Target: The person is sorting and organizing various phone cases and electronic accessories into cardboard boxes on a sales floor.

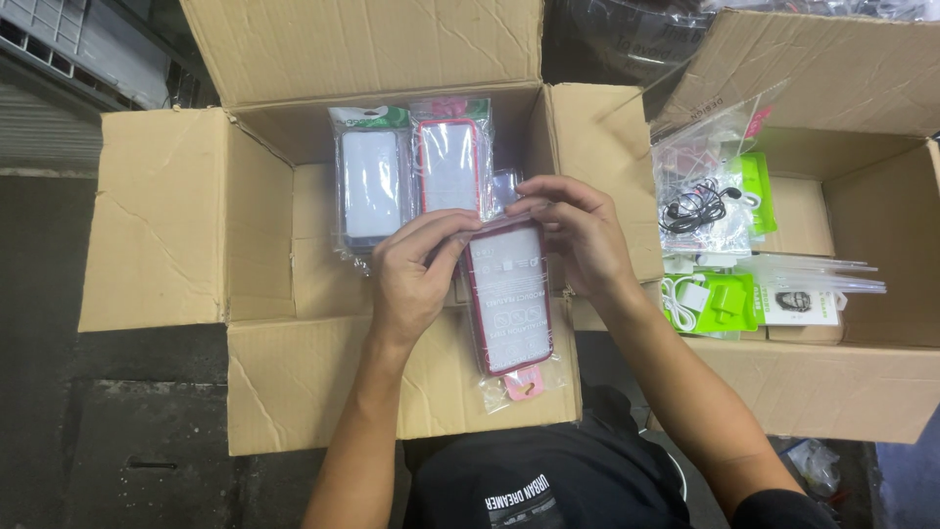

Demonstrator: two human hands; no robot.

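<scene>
My left hand (416,269) and my right hand (578,230) both grip the top end of a pink-rimmed phone case in a clear plastic bag (507,304), held over the open cardboard box (284,382) in front of me. The bag hangs down toward me with a pink hanger tab at its lower end. Inside the box, upright against the far wall, stand a grey bagged phone case (372,181) and a pink-rimmed bagged case (448,162), side by side just beyond my fingers.
A second open cardboard box (832,382) at the right holds bagged black earphones (697,206), green-carded chargers (715,302) and flat clear packets (813,274). Dark floor (117,431) lies to the left. A grey crate (78,39) sits at the top left.
</scene>
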